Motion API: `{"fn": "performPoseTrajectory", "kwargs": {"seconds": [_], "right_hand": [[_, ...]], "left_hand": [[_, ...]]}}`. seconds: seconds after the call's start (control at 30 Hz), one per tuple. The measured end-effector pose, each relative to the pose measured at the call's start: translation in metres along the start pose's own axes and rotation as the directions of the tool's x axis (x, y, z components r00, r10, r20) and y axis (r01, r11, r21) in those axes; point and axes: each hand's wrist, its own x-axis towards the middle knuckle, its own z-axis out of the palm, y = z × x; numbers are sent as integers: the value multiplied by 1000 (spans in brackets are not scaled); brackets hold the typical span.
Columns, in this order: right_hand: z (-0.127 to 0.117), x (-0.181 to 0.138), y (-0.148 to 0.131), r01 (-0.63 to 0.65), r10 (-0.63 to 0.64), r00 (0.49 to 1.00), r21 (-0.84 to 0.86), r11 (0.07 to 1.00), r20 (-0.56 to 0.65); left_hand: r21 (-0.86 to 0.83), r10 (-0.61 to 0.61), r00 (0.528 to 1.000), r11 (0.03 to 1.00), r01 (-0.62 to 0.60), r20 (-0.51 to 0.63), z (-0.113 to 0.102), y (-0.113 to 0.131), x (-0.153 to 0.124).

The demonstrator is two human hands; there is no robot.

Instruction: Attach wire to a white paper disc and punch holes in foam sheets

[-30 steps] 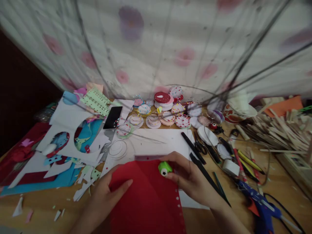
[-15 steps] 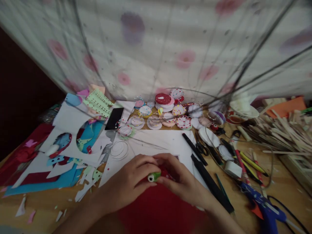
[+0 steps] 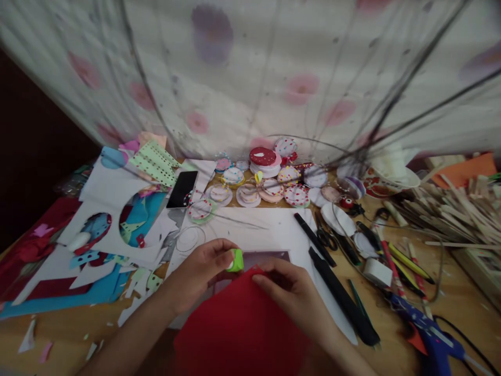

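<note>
My left hand (image 3: pixel 207 269) grips a small bright green craft punch (image 3: pixel 237 261) between thumb and fingers, with a bit of white showing at its side. A sheet of red paper (image 3: pixel 242 326) hangs tilted in front of me. Its upper corner is pinched by my right hand (image 3: pixel 288 284), thumb in front and fingers behind. The punch is apart from the paper, just left of that corner. Under both hands lies white paper (image 3: pixel 250 227), and a greyish rectangle shows behind the red corner.
Cut paper scraps (image 3: pixel 105 271) pile up on the left beside a phone (image 3: pixel 182 189). Small decorated paper discs (image 3: pixel 270 189) line the back. On the right are black scissors (image 3: pixel 325 235), a black cutter (image 3: pixel 340 297), pliers (image 3: pixel 410 263), a blue glue gun (image 3: pixel 420 326) and wooden sticks (image 3: pixel 450 214).
My left hand has drawn the punch up and left, away from the red paper. My right hand has stayed on the paper's corner, and more of the sheet now shows.
</note>
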Motion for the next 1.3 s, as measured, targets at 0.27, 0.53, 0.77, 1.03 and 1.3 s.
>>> {"fn": "performPoseTrajectory", "kwargs": {"seconds": [0.27, 0.53, 0.77, 1.03, 1.3], "right_hand": [[2, 1, -11, 11, -21, 998, -148, 989, -63], [5, 2, -11, 44, -77, 991, -272, 961, -108], [5, 1, -11, 59, -105, 988, -352, 934, -112], [8, 1, -10, 58, -99, 990, -346, 936, -101], [5, 4, -11, 50, -82, 993, -341, 939, -82]], "left_hand": [[-99, -90, 996, 991, 92, 19, 2, -2, 1], [-34, -52, 998, 998, 51, -42, 0, -5, 4], [106, 51, 997, 993, -45, -59, -1, -2, 0], [228, 91, 995, 970, -82, -28, -2, -6, -1], [225, 37, 998, 973, -48, 51, -5, -7, -1]]}}
